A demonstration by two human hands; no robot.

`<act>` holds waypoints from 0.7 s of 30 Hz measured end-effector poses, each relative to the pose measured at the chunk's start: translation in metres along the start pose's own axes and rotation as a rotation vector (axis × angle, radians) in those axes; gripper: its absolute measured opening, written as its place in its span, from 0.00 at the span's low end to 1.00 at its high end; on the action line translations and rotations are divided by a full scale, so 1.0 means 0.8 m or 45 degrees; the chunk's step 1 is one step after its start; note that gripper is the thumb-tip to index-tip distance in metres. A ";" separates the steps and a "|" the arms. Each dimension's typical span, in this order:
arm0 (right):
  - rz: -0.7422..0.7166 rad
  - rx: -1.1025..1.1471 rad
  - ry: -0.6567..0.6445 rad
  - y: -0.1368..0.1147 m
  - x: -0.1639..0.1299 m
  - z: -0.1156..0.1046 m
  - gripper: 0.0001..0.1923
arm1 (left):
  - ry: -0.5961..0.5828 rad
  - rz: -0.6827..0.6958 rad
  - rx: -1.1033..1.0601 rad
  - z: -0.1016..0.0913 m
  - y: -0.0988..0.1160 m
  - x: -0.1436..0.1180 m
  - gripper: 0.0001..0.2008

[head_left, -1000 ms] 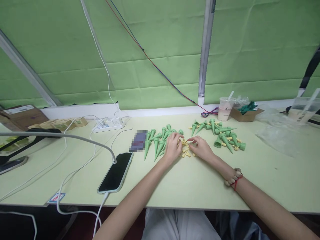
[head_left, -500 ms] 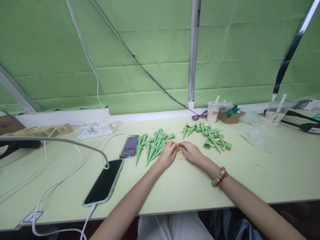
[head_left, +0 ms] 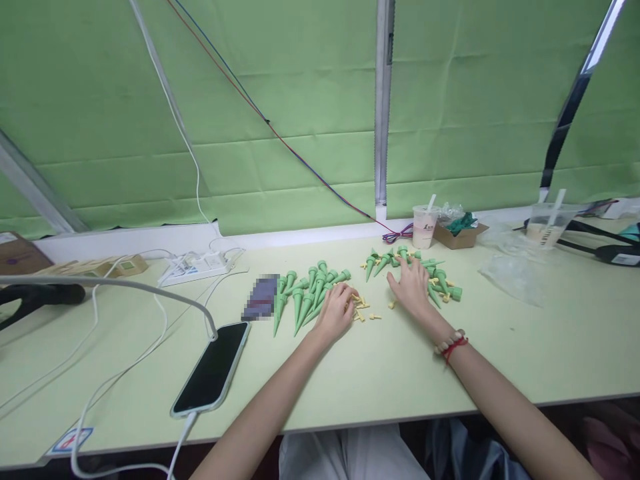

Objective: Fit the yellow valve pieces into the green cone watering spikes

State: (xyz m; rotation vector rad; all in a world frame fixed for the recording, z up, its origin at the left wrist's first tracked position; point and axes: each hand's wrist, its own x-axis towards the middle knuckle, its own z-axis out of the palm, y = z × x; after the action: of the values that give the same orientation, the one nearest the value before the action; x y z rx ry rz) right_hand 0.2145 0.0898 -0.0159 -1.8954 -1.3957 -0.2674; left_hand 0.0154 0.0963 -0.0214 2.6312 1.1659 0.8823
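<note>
Over the left edge of a scatter of small yellow plastic pieces (head_left: 361, 313) rests my left hand (head_left: 336, 312), its fingers curled downward; whatever they hold is hidden. Just left of it lies a pile of green pointed plastic spikes (head_left: 299, 303) with wide caps. My right hand (head_left: 413, 290) reaches with fingers apart to a second group of green spikes (head_left: 440, 280), which has yellow pieces among it. The fingertips cover part of that group. On my right wrist is a beaded bracelet with a red cord.
A phone (head_left: 213, 370) with a cable plugged in lies at left, near a blurred dark packet (head_left: 260, 298). Behind stand a power strip (head_left: 197, 267), a drink cup (head_left: 425, 227) and a small cardboard box (head_left: 461, 237). Plastic bags (head_left: 515, 277) and another cup (head_left: 547, 227) are at right.
My hands were together over the yellow pieces. My right hand has moved away to the right and forward, spreading its fingers at the right group of spikes. My left hand stays nearly in place.
</note>
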 end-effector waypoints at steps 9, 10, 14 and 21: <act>-0.009 -0.407 -0.259 -0.014 -0.023 -0.004 0.26 | 0.032 -0.001 -0.009 -0.002 0.003 0.000 0.11; -0.017 -0.422 -0.284 -0.016 -0.024 -0.005 0.25 | 0.037 0.001 -0.009 -0.002 0.004 0.000 0.11; -0.065 -0.342 -0.378 -0.017 -0.021 -0.005 0.24 | 0.038 0.055 0.000 -0.001 0.004 0.000 0.09; 0.079 0.261 -0.336 0.000 -0.011 0.004 0.16 | 0.034 0.110 0.018 0.003 0.001 -0.003 0.10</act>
State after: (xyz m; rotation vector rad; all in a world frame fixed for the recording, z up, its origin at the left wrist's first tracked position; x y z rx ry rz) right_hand 0.2104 0.0854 -0.0236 -1.8463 -1.4695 0.1572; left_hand 0.0161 0.0943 -0.0238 2.7080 1.0756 0.9304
